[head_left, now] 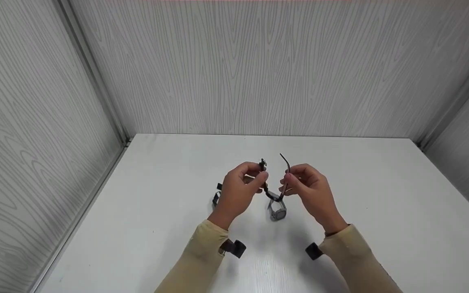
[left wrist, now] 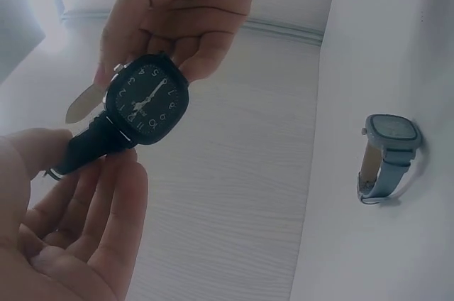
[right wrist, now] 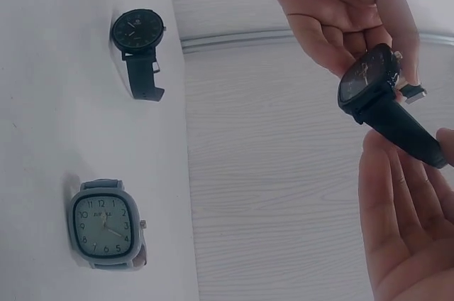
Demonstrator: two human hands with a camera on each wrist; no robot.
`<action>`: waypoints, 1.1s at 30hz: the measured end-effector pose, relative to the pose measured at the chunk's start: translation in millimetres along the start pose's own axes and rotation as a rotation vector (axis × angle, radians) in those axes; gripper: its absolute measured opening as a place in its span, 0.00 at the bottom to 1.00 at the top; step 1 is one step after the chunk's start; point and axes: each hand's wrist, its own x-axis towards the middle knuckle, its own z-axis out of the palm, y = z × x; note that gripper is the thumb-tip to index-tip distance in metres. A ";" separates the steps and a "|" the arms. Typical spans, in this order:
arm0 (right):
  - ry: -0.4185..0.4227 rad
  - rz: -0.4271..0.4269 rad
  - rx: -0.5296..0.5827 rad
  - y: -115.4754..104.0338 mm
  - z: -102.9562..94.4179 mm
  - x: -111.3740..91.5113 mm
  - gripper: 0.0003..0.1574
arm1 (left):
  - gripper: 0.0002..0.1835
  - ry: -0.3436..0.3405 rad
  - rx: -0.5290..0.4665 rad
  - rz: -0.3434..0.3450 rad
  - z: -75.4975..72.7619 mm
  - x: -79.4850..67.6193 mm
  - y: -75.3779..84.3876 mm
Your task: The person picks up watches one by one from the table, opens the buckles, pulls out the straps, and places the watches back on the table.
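Both hands hold a black wristwatch (head_left: 274, 198) with a squarish dark dial, its case hanging lowest and the strap ends pointing up. My left hand (head_left: 238, 190) pinches the buckle half of the strap between thumb and fingers. On the other side my right hand (head_left: 312, 192) pinches the long strap half, whose tip sticks up above the fingers. The left wrist view shows the watch dial (left wrist: 150, 99) with pale numerals. Below the held watch, a grey square watch (head_left: 278, 212) lies on the table.
A second black watch (right wrist: 138, 31), with a round dial, lies on the white table (head_left: 381, 203) left of the grey one, partly hidden behind my left hand in the head view. Grey wood-grain panels (head_left: 234, 69) stand behind and on both sides.
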 end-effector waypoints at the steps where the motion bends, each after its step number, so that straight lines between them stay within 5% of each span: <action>1: 0.005 0.000 0.006 0.6 0.9 0.4 0.12 | 0.14 0.002 0.012 0.004 -0.7 -0.1 0.1; 11: 0.066 0.003 0.020 11.8 7.6 6.9 0.13 | 0.16 0.031 0.161 -0.043 -7.2 0.7 -7.6; 23: 0.003 0.137 -0.093 33.0 23.2 18.5 0.14 | 0.22 0.032 0.307 -0.197 -13.9 3.8 -18.2; 28: -0.033 0.209 -0.093 42.1 30.9 25.4 0.13 | 0.19 0.034 0.390 -0.209 -18.3 4.8 -26.8; 33: -0.066 0.215 -0.226 49.6 37.5 31.9 0.10 | 0.17 0.026 0.478 -0.234 -21.5 6.4 -38.1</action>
